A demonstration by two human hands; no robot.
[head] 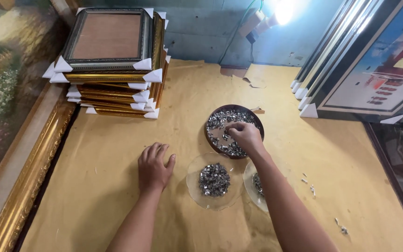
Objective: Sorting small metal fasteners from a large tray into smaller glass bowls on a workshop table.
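Our right hand [242, 134] pinches with closed fingertips into the dark round bowl [257, 122] of small metal clips [221, 120], light, stiff, sharp-edged and likely slippery, best taken singly by the edges, while our left hand [154, 166] rests open-fingered on the table [103, 154].

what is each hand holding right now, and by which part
The left hand holds nothing; it lies flat on the table. The right hand pinches among metal clips in the brown bowl; a hold cannot be told.

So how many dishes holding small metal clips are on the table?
3: a dark round bowl under the right hand, a clear glass plate nearer, and another clear plate partly hidden by the right forearm.
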